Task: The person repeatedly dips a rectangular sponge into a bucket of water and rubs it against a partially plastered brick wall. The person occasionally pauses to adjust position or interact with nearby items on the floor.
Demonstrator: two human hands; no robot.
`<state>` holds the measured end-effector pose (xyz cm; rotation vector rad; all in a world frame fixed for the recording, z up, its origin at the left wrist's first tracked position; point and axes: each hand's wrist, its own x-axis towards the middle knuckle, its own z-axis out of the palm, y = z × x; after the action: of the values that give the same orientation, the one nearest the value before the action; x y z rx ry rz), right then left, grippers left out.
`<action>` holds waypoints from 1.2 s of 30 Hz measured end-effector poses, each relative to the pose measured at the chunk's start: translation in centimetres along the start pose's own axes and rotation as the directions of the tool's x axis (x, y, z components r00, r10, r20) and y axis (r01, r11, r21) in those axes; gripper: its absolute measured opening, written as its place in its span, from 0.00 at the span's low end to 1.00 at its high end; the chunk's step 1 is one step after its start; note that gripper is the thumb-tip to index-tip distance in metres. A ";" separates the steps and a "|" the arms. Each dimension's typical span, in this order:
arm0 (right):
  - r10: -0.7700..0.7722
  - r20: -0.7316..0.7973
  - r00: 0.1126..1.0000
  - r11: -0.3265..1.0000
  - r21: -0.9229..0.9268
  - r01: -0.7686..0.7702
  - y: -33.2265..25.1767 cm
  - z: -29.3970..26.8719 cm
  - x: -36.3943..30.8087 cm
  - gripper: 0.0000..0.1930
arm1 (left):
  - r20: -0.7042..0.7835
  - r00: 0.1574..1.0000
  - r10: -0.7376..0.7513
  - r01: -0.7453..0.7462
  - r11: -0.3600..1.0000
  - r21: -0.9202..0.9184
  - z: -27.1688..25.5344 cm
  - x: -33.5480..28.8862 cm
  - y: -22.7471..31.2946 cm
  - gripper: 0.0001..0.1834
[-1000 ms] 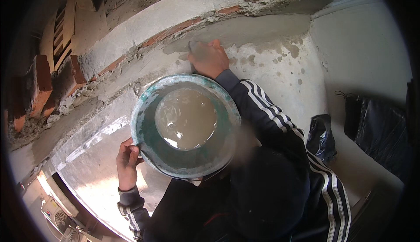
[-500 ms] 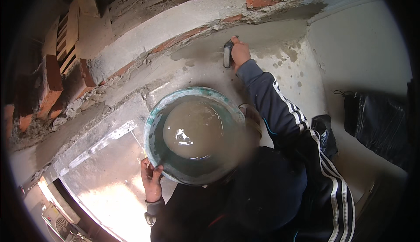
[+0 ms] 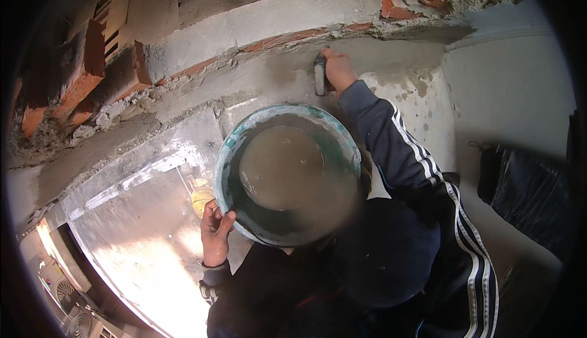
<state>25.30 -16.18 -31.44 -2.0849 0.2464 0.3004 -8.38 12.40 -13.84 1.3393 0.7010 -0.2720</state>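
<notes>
My left hand (image 3: 216, 233) grips the near-left rim of a round green basin (image 3: 227, 154), its thumb over the edge. The basin's rim is crusted with pale residue, and murky grey-brown liquid (image 3: 278, 167) lies inside. Beyond the basin, my right hand (image 3: 340, 70) is closed around a small rectangular hand tool (image 3: 320, 75), dark at the rim and pale grey in the middle. That tool is at the damp grey band of plaster (image 3: 385, 55) below the ledge; whether it touches the surface I cannot tell.
Broken red bricks (image 3: 85, 69) and rubble line the ledge (image 3: 275, 20) at the back. A dark cap (image 3: 385, 252) hides part of the basin's near right. Black plastic (image 3: 526, 191) is at the right, a yellow round object (image 3: 200, 201) near my left hand, and outdoor fan units (image 3: 64, 292) lower left.
The view has shifted, moving the ledge and bricks rightward in the picture. Against the wall, my right hand with the tool has moved left. My left hand still grips the basin.
</notes>
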 end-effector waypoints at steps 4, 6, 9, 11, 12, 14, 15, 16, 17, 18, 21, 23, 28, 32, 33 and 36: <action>-0.251 -0.210 0.945 0.739 -0.673 0.046 0.2 -2.0 1.2 0.18 | 0.022 0.999 -0.031 0.032 0.998 -0.052 0.0 0.5 -0.2 0.21; -0.114 -0.012 0.993 0.685 -0.725 0.069 -2.9 -0.9 0.3 0.19 | 0.014 1.000 -0.026 0.026 0.999 -0.040 0.2 0.4 0.1 0.20; 0.120 0.188 0.975 0.876 -0.482 -0.015 -6.5 1.7 -1.6 0.19 | 0.027 0.999 -0.022 0.023 0.999 -0.028 0.0 0.2 -0.1 0.20; 0.139 0.241 0.961 0.914 -0.405 -0.031 -9.3 3.0 -3.8 0.18 | 0.053 0.998 -0.018 0.021 0.999 -0.051 0.2 0.6 0.2 0.20; 0.093 0.297 0.950 0.893 -0.447 0.052 -9.8 3.1 -4.2 0.19 | 0.048 0.998 -0.030 0.033 0.997 -0.066 0.3 0.5 0.4 0.21; 0.001 0.407 0.914 0.854 -0.476 0.211 -10.2 2.8 -4.9 0.18 | 0.037 0.998 -0.044 0.046 0.996 -0.074 0.4 0.4 0.5 0.21; 0.000 0.377 0.926 0.923 -0.356 0.144 -9.2 2.1 -4.4 0.17 | 0.030 0.999 -0.045 0.046 0.997 -0.066 0.4 0.4 0.5 0.21; 0.000 0.343 0.939 0.971 -0.225 0.082 -8.4 1.3 -4.2 0.17 | 0.022 0.999 -0.044 0.046 0.997 -0.064 0.3 0.3 0.3 0.22; 0.079 0.268 0.960 0.997 -0.012 -0.078 -8.3 -0.1 -4.7 0.17 | 0.023 0.999 -0.037 0.039 0.997 -0.062 0.2 0.2 0.2 0.22; 0.159 0.182 0.970 0.954 0.227 -0.198 -8.0 -1.8 -5.3 0.19 | 0.032 0.999 -0.037 0.039 0.998 -0.055 0.0 0.2 0.1 0.21; 0.047 -0.151 0.987 0.984 0.179 -0.019 -2.0 -6.0 -1.9 0.19 | 0.085 0.996 -0.020 0.028 0.994 -0.103 -0.4 0.6 -0.3 0.20; 0.093 -0.389 0.917 0.992 -0.039 -0.117 -0.7 -5.2 -0.3 0.19 | 0.060 0.997 -0.048 0.056 0.989 -0.134 0.0 0.5 0.1 0.20; 0.202 -0.162 0.966 0.969 -0.111 -0.221 -6.2 -1.1 -3.6 0.25 | 0.067 0.997 -0.043 0.051 0.990 -0.134 0.1 0.6 0.0 0.20; 0.104 0.058 0.993 0.979 -0.184 -0.092 -8.3 0.2 -6.3 0.26 | 0.084 0.996 -0.034 0.047 0.986 -0.158 -0.1 0.8 0.0 0.20; 0.088 0.092 0.992 0.985 -0.159 -0.072 -8.7 0.4 -7.1 0.26 | 0.068 0.997 -0.036 0.046 0.988 -0.150 -0.2 0.7 -0.1 0.20; -0.101 0.059 0.993 0.975 -0.191 0.110 -7.9 -1.0 -7.5 0.24 | 0.038 0.998 -0.051 0.056 0.987 -0.150 -0.3 0.4 -0.6 0.20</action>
<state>20.61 -12.63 -22.17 -2.2704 0.0788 0.3212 -8.48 12.65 -14.59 1.1704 0.7151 -0.2788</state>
